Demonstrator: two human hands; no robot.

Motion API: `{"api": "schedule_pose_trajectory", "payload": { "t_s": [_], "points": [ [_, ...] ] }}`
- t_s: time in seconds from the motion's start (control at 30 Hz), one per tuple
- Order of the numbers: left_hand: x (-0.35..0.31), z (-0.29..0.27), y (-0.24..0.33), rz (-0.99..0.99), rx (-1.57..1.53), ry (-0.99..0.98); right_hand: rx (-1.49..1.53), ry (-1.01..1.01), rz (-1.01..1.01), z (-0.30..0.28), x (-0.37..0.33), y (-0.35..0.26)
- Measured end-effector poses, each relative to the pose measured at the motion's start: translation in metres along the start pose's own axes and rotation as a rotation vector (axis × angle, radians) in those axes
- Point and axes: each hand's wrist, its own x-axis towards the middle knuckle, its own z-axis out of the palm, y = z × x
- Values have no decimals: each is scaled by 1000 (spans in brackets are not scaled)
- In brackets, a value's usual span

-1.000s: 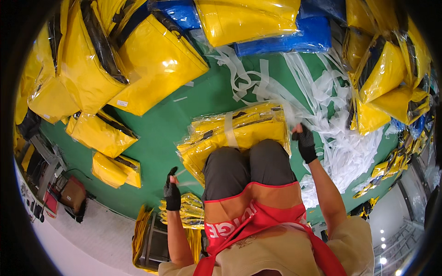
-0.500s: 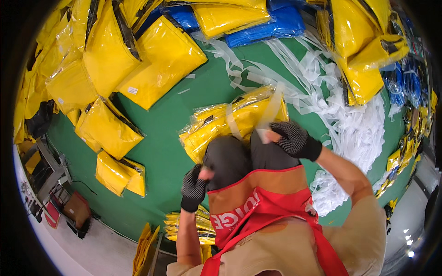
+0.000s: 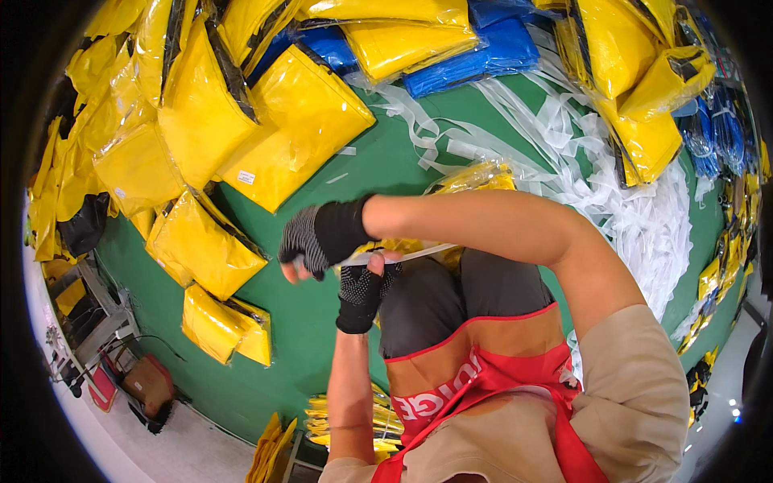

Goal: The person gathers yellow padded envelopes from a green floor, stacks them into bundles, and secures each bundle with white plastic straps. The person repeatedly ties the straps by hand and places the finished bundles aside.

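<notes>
At frame centre, a yellow bundle point(image 3: 485, 175) is mostly covered. Left of it, the right hand point(image 3: 312, 239) is curled, its hold unclear; just below, by the left hand's point(image 3: 367, 291) closed fingers, a white strap point(image 3: 424, 253) is pinched. Strap tightening seems in hand; steady tension seems called for.

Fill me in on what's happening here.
Someone in black gloves is handling a white strap. The left hand has it at the thumb; the right hand is crossed over beside it, its grip unclear. A pile of yellow packages lies in front of the knees, mostly hidden by the right arm. Loose white straps cover the floor to the right.
</notes>
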Motion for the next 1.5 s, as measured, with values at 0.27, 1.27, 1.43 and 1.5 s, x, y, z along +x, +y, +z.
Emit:
{"api": "schedule_pose_trajectory", "payload": {
  "t_s": [0.27, 1.27, 1.43, 1.5],
  "points": [
    [107, -31, -15, -57, 707, -109, -601, -93, 768, -1, -116, 159],
    [-10, -132, 4, 62, 1186, 137, -141, 473, 575, 15, -153, 131],
    [-137, -110, -55, -525, 1156, -22, 199, 562, 498, 33, -128, 90],
    [-138, -74, -46, -339, 1205, 109, -135, 525, 519, 44, -125, 80]
  ]
}}
